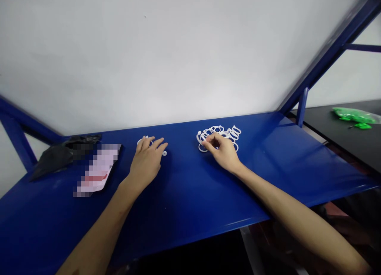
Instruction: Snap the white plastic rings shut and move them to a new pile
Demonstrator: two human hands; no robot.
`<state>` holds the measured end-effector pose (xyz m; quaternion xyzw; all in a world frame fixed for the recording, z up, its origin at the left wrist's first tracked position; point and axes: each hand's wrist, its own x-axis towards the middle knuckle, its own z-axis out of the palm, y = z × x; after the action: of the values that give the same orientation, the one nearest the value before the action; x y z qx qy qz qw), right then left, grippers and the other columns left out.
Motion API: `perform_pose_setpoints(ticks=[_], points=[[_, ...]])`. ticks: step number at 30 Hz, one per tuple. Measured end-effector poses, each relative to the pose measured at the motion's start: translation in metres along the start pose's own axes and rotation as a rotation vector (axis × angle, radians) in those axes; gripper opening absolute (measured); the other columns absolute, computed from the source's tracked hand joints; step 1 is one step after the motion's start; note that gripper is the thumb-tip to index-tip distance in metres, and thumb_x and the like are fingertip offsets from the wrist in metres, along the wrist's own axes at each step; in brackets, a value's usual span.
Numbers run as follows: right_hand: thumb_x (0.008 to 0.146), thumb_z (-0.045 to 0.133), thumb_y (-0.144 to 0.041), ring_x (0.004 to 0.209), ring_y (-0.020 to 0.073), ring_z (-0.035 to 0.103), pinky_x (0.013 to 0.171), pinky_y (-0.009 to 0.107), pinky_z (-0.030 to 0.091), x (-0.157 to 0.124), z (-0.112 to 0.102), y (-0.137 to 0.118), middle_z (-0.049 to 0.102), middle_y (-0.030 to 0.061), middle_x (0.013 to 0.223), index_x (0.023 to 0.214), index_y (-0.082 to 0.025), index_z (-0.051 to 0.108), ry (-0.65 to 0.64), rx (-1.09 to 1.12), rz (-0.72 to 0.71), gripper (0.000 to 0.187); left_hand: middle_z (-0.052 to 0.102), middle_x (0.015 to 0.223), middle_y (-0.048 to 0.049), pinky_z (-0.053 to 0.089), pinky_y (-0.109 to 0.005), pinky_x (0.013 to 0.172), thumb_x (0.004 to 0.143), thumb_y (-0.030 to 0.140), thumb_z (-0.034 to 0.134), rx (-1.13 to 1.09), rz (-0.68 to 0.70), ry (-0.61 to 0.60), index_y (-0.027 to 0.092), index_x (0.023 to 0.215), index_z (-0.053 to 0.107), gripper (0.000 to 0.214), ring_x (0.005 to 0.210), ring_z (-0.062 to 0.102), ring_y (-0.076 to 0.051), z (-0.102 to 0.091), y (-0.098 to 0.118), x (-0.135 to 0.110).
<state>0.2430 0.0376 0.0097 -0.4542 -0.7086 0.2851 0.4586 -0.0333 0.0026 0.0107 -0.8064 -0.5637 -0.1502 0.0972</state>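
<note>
My left hand (147, 160) hovers over or rests on the blue table (190, 195) with its fingers spread. Beneath its fingertips, partly hidden, lies a white ring (141, 141), and a small round white end (164, 153) shows beside the index finger. Farther right, my right hand (224, 150) is closed in a pinch on a thin white plastic ring (199, 137) with a small round tab. Behind and under that hand lies a loose pile of similar white rings (235, 131), several of them overlapping. The fingers cover part of the pile.
A phone-like slab (99, 168) with a blurred screen lies left of my left hand. Beyond it is a crumpled black plastic bag (65, 152). Blue metal posts (303, 107) flank the table against a pale wall. A bag of green pieces (354, 115) sits on a black table at right.
</note>
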Motion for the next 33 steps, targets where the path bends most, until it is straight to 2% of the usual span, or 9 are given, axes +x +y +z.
perform_pose_setpoints(ticks=[3, 7, 10, 13, 16, 21, 25, 30, 33], points=[[0.090, 0.063, -0.043, 0.068, 0.0151, 0.062, 0.067, 0.030, 0.049, -0.004, 0.004, -0.002, 0.069, 0.0011, 0.077, 0.087, -0.021, 0.062, -0.081, 0.055, 0.002, 0.022, 0.058, 0.141, -0.0080, 0.023, -0.059, 0.117, 0.078, 0.005, 0.045, -0.084, 0.005, 0.039, 0.020, 0.126, 0.062, 0.053, 0.133, 0.045, -0.031, -0.013, 0.019, 0.002], [0.089, 0.066, -0.043, 0.067, 0.0149, 0.065, 0.066, 0.029, 0.051, -0.011, 0.009, -0.011, 0.070, 0.0003, 0.075, 0.087, -0.021, 0.063, -0.177, 0.120, 0.005, 0.022, 0.071, 0.118, -0.0067, 0.043, -0.050, 0.104, 0.092, 0.026, 0.049, -0.377, -0.117, 0.148, 0.022, 0.118, 0.064, 0.030, 0.114, 0.059, -0.026, -0.016, 0.051, 0.009], [0.090, 0.064, -0.040, 0.067, 0.0146, 0.066, 0.066, 0.028, 0.051, -0.015, 0.012, -0.017, 0.070, 0.0001, 0.074, 0.087, -0.021, 0.065, -0.226, 0.143, 0.002, 0.019, 0.074, 0.099, -0.0046, 0.051, -0.040, 0.092, 0.095, 0.031, 0.050, -0.545, -0.139, 0.154, 0.023, 0.103, 0.068, 0.021, 0.098, 0.064, -0.022, -0.010, 0.063, 0.012], [0.093, 0.061, -0.037, 0.067, 0.0138, 0.065, 0.065, 0.026, 0.050, -0.018, 0.013, -0.021, 0.070, 0.0007, 0.075, 0.085, -0.020, 0.065, -0.255, 0.109, -0.047, 0.019, 0.070, 0.089, -0.0022, 0.052, -0.034, 0.083, 0.095, 0.029, 0.052, -0.613, -0.147, 0.153, 0.023, 0.091, 0.067, 0.017, 0.086, 0.064, -0.019, -0.003, 0.065, 0.010], [0.095, 0.059, -0.036, 0.067, 0.0132, 0.063, 0.066, 0.026, 0.048, -0.019, 0.012, -0.022, 0.069, 0.0009, 0.075, 0.082, -0.019, 0.064, -0.293, 0.054, -0.117, 0.021, 0.068, 0.085, -0.0007, 0.051, -0.031, 0.079, 0.096, 0.025, 0.052, -0.623, -0.091, 0.177, 0.023, 0.087, 0.064, 0.015, 0.083, 0.062, -0.017, 0.000, 0.064, 0.008], [0.098, 0.054, -0.032, 0.070, 0.0135, 0.062, 0.068, 0.026, 0.048, -0.020, 0.008, -0.021, 0.068, 0.0010, 0.078, 0.083, -0.020, 0.061, -0.346, -0.014, -0.190, 0.020, 0.065, 0.084, -0.0020, 0.048, -0.033, 0.079, 0.099, 0.022, 0.044, -0.587, 0.055, 0.199, 0.021, 0.086, 0.059, 0.020, 0.086, 0.057, -0.018, 0.002, 0.068, 0.005], [0.100, 0.050, -0.032, 0.070, 0.0140, 0.062, 0.067, 0.027, 0.048, -0.023, 0.006, -0.020, 0.067, 0.0018, 0.080, 0.087, -0.020, 0.062, -0.370, -0.066, -0.254, 0.021, 0.064, 0.082, -0.0034, 0.047, -0.037, 0.079, 0.100, 0.023, 0.041, -0.511, 0.095, 0.186, 0.021, 0.083, 0.056, 0.023, 0.084, 0.055, -0.020, 0.000, 0.072, 0.002], [0.102, 0.045, -0.033, 0.076, 0.0158, 0.064, 0.071, 0.028, 0.051, -0.026, 0.007, -0.020, 0.066, 0.0047, 0.085, 0.093, -0.021, 0.063, -0.356, -0.143, -0.360, 0.023, 0.064, 0.082, -0.0041, 0.047, -0.036, 0.078, 0.100, 0.021, 0.038, -0.486, 0.122, 0.171, 0.021, 0.082, 0.056, 0.026, 0.084, 0.055, -0.020, -0.003, 0.074, 0.002], [0.100, 0.049, -0.035, 0.077, 0.0175, 0.064, 0.072, 0.030, 0.051, -0.019, 0.006, -0.023, 0.067, 0.0050, 0.085, 0.091, -0.022, 0.065, -0.257, -0.185, -0.373, 0.023, 0.068, 0.093, -0.0057, 0.047, -0.038, 0.085, 0.101, 0.027, 0.040, -0.431, 0.114, 0.133, 0.021, 0.093, 0.061, 0.023, 0.091, 0.056, -0.021, -0.001, 0.067, 0.006]])
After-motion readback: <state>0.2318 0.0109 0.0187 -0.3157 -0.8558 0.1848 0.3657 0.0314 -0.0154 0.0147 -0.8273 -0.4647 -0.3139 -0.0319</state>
